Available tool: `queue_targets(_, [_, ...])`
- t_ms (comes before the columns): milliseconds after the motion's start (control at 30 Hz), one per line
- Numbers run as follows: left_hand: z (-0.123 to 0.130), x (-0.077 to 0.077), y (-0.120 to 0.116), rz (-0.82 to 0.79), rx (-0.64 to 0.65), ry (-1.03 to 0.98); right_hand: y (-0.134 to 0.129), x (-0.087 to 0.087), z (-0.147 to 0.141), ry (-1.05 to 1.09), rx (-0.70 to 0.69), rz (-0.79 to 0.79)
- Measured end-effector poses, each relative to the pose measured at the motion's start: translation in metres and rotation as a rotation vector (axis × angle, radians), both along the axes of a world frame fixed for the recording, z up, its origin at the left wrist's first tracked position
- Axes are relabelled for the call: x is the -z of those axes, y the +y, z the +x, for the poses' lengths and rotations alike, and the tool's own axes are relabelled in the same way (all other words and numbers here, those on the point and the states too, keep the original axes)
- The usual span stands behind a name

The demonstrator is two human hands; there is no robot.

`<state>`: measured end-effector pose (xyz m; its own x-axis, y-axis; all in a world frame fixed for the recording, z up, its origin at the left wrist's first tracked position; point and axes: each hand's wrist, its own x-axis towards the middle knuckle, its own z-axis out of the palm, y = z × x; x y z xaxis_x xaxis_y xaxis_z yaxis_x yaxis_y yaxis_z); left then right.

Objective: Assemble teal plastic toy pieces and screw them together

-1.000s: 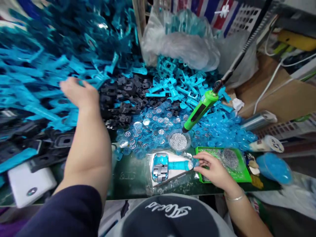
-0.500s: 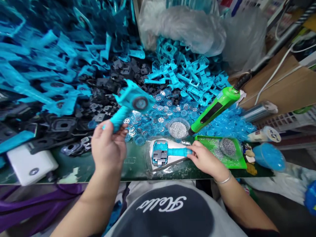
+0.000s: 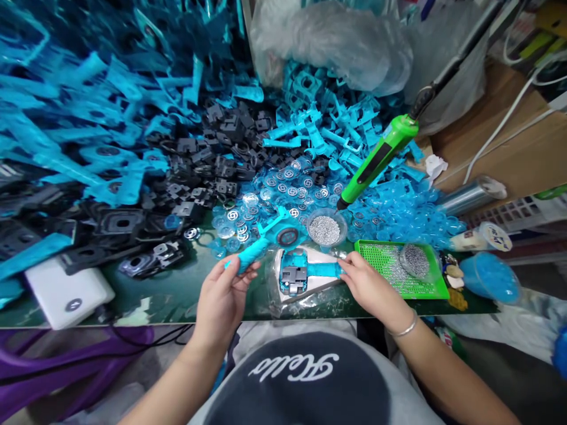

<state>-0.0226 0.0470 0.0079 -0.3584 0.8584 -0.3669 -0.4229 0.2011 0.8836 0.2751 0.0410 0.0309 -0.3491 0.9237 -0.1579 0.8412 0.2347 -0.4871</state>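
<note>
- Our left hand (image 3: 221, 301) was curled around the handle of a blue plastic moulding (image 3: 252, 257) just behind the counter's front edge, with the moulding's round disc end tilted up and away, apparently so that we could see it.
- Our right hand (image 3: 370, 289) was closed narrowly on the stem of a second blue moulding (image 3: 295, 271), which had a grey metal clip and lay flat on a white sheet (image 3: 321, 289), seemingly steadied there.
- Within easy reach along the front of the counter (image 3: 133, 313) sat a clear dish (image 3: 341, 227) of silver beads and a green perforated tray (image 3: 425, 293).
- A green pen-shaped tool (image 3: 381, 159) lay with its tip beside the dish, its cord running off toward the back right corner.
- Behind these, we had heaped clear-blue discs with silver spirals (image 3: 283, 195), black plastic parts (image 3: 221, 159) and blue moulded frames (image 3: 319, 127), leaving the front strip of the counter free for our hands.
</note>
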Motion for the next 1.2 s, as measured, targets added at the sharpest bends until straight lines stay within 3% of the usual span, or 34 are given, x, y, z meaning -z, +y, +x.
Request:
queue_targets(133, [0.007,-0.008,0.003,0.035,0.065,-0.002,0.001,0.010,0.009,0.125,0.059,0.023])
queue_targets(233, [0.016,-0.016,0.005,0.091,0.158,-0.034,0.004,0.009,0.015,0.104,0.028,0.020])
queue_targets(433, [0.030,-0.027,0.007,0.135,0.199,-0.238,0.017,0.008,0.021,0.202,0.023,-0.045])
queue_targets(667, [0.028,-0.026,0.009,0.112,0.153,-0.378,0.021,0.010,0.021,0.229,-0.018,-0.080])
queue_targets(833, [0.028,-0.022,0.012,0.103,0.167,-0.413,0.020,0.016,0.023,0.247,0.102,-0.064])
queue_targets(933, [0.027,-0.019,0.012,0.155,0.214,-0.429,0.021,0.010,0.022,0.216,0.126,-0.061])
queue_targets(1067, [0.029,-0.012,0.004,0.357,0.261,-0.251,0.013,-0.009,-0.007,0.272,0.078,0.077])
queue_targets(1200, [0.044,-0.003,-0.010,0.738,0.362,0.212,0.004,-0.020,-0.064,0.665,0.046,0.217])
